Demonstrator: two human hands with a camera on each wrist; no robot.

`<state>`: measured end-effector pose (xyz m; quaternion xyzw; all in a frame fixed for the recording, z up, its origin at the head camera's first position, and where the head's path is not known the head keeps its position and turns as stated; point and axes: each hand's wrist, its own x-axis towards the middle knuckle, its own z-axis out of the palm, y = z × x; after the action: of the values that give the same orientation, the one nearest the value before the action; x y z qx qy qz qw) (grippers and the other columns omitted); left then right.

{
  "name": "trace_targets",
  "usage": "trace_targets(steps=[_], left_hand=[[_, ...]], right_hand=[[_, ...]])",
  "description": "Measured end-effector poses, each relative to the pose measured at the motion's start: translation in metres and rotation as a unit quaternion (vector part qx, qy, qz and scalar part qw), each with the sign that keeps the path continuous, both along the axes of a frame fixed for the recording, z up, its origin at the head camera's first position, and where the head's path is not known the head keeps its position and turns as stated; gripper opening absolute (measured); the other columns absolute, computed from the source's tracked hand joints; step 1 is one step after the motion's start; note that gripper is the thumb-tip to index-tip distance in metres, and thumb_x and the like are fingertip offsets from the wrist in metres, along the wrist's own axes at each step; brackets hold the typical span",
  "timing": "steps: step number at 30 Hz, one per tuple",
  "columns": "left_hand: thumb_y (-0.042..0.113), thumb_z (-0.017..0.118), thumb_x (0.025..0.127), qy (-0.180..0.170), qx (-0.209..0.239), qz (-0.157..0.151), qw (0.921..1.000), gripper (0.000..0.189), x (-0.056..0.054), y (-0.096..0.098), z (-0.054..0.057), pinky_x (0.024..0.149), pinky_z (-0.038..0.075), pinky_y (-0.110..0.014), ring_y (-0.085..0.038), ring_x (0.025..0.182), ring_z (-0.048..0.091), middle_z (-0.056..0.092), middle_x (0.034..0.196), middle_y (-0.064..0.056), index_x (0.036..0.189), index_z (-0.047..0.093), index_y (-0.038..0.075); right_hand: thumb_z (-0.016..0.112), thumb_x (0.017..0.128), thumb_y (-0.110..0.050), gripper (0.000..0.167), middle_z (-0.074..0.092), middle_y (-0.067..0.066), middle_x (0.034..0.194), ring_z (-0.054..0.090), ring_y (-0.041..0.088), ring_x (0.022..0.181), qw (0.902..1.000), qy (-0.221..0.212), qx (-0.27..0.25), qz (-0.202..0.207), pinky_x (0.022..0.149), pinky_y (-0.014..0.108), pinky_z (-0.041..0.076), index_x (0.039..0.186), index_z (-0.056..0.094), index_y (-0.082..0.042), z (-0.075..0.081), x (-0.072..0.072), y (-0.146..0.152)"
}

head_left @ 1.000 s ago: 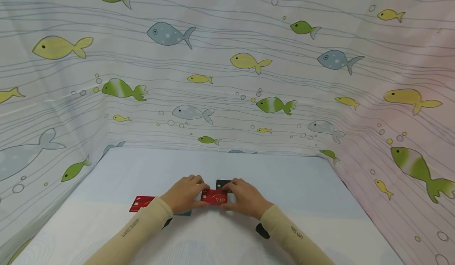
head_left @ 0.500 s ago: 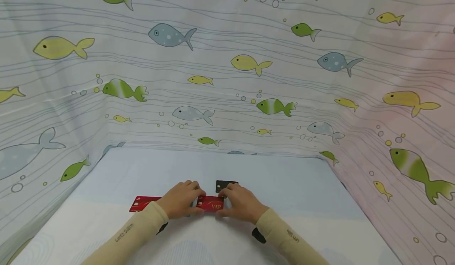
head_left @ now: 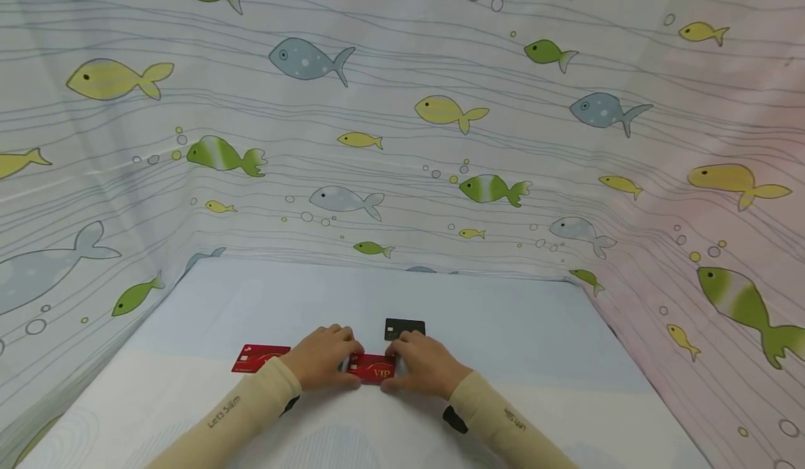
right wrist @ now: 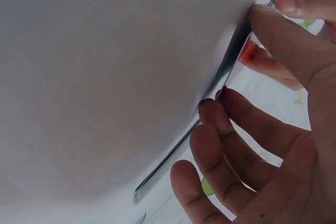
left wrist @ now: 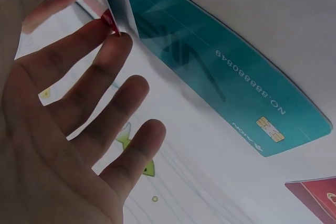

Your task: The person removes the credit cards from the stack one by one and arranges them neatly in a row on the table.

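Note:
In the head view a red card [head_left: 372, 369] marked VIP is pinched between both hands just above the white tabletop. My left hand [head_left: 322, 358] grips its left end, with thumb on the near edge and fingers on the far edge. My right hand [head_left: 426, 364] grips the right end likewise. Beyond the right fingers lies a black chip card [head_left: 405, 327], its near part covered. A teal card [left wrist: 226, 72] lies beside the left hand in the left wrist view, mostly hidden in the head view. The right wrist view shows the red card nearly edge-on.
Another red card [head_left: 260, 358] lies left of the left hand, partly behind the sleeve [head_left: 235, 413]. The white tabletop [head_left: 503, 329] meets fish-patterned cloth walls [head_left: 402, 168] at the back and sides.
Both hands have drawn the red VIP card toward the person and slightly left. More of the black card now shows. The other red card stays where it was.

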<state>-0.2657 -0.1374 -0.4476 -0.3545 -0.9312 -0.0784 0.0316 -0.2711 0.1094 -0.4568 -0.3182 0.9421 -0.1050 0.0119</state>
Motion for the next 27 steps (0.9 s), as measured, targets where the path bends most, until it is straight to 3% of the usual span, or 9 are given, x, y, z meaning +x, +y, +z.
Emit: trace_targets(steps=[7, 27], left_hand=[[0.05, 0.082, 0.08, -0.008, -0.006, 0.009, 0.9999, 0.047, -0.0004, 0.0001, 0.0014, 0.081, 0.05, -0.038, -0.015, 0.092, 0.053, 0.06, 0.098, 0.004, 0.113, 0.072, 0.018], [0.051, 0.084, 0.078, -0.004, -0.005, 0.006, 1.0, 0.051, 0.0013, 0.002, 0.0032, 0.083, 0.05, -0.039, -0.016, 0.093, 0.054, 0.061, 0.1, 0.003, 0.113, 0.073, 0.017]], right_hand=[[0.079, 0.081, -0.058, 0.051, 0.057, -0.01, 0.099, 0.05, 0.005, 0.088, 1.0, -0.006, 0.002, 0.002, 0.08, 0.025, 0.05, 0.117, 0.071, -0.022, 0.0003, -0.0002, -0.0019], [0.078, 0.082, -0.059, 0.052, 0.056, -0.009, 0.099, 0.049, 0.005, 0.086, 0.9998, -0.012, 0.009, -0.009, 0.08, 0.026, 0.05, 0.118, 0.07, -0.022, -0.0026, 0.0019, -0.0016]])
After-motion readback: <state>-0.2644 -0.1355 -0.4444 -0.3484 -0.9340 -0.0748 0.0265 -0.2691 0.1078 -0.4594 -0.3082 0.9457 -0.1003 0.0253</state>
